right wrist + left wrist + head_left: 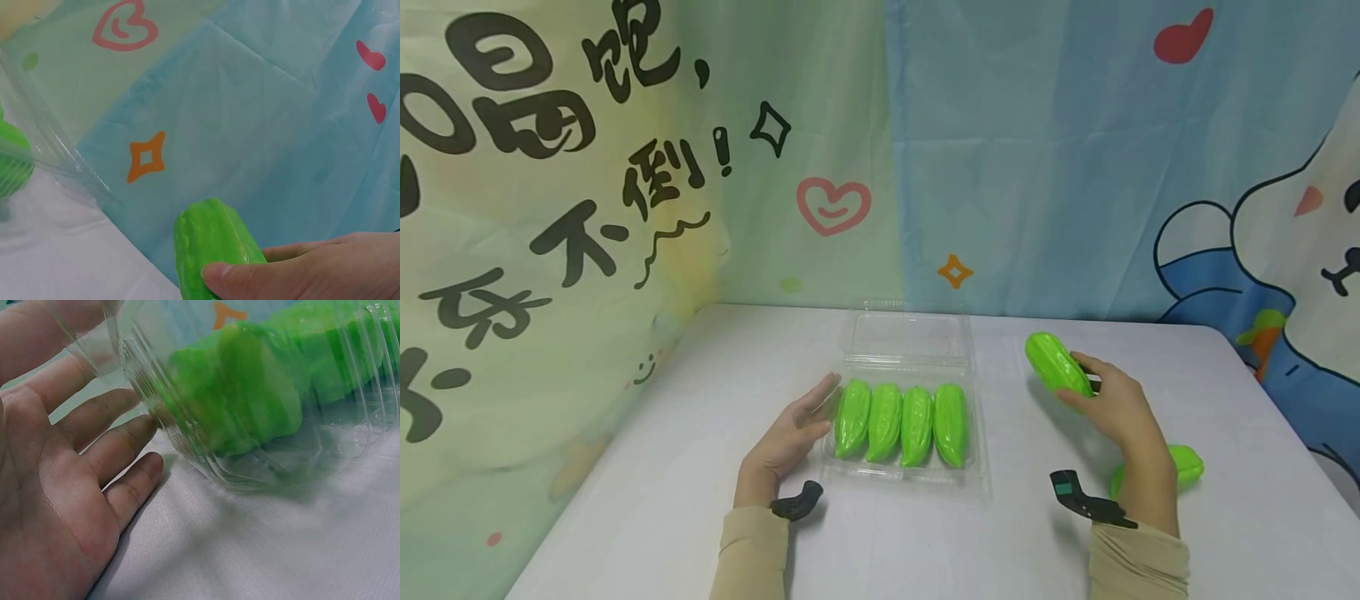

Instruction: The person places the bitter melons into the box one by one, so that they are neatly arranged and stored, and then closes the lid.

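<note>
A bright green, ridged toy vegetable (1057,364), long and tapering, is held up over the right of the table. My right hand (1112,404) grips it with thumb and fingers; in the right wrist view the thumb presses on the toy vegetable (209,240). Several similar green toy vegetables (917,425) lie side by side in a clear plastic clamshell box (910,364), its lid folded back. My left hand (790,433) is at the box's left side. Seen from the left wrist, its nearly straight fingers (119,447) touch the clear wall.
Another green toy vegetable (1186,465) lies on the white table (1022,533), partly hidden behind my right forearm. A printed curtain (1037,167) hangs along the table's back edge and left side.
</note>
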The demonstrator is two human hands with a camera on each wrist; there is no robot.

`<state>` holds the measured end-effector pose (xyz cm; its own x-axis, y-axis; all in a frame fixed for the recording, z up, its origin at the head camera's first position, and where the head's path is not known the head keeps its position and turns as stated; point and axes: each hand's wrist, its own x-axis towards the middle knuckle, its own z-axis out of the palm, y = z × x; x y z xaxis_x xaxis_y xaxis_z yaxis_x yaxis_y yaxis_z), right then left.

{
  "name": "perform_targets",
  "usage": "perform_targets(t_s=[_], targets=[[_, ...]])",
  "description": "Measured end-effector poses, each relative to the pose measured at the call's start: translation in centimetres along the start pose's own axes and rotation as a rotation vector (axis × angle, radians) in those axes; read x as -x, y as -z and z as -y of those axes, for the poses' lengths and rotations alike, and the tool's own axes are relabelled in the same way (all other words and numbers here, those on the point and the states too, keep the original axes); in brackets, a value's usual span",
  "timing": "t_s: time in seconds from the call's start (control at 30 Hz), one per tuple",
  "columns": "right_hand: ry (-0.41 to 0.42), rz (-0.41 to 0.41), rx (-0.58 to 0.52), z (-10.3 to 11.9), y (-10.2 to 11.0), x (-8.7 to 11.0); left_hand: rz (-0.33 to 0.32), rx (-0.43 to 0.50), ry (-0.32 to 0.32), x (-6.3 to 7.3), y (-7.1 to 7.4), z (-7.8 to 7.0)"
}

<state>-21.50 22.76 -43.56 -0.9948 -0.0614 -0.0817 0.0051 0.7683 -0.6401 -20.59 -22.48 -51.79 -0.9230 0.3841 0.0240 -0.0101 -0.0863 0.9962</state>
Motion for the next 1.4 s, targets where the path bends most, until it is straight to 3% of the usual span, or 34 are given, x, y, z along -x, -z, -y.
perform_targets(t_s=[1.1,1.4], targets=[[0.081,-0.017,-0.009,3.3,-1.0,-0.1,-0.022,-0.020,0.014,0.0,0.0,0.2],[0.140,-0.030,-0.004,4.5,-1.6,-0.1,-0.006,-0.011,0.004,0.0,0.1,0.2]])
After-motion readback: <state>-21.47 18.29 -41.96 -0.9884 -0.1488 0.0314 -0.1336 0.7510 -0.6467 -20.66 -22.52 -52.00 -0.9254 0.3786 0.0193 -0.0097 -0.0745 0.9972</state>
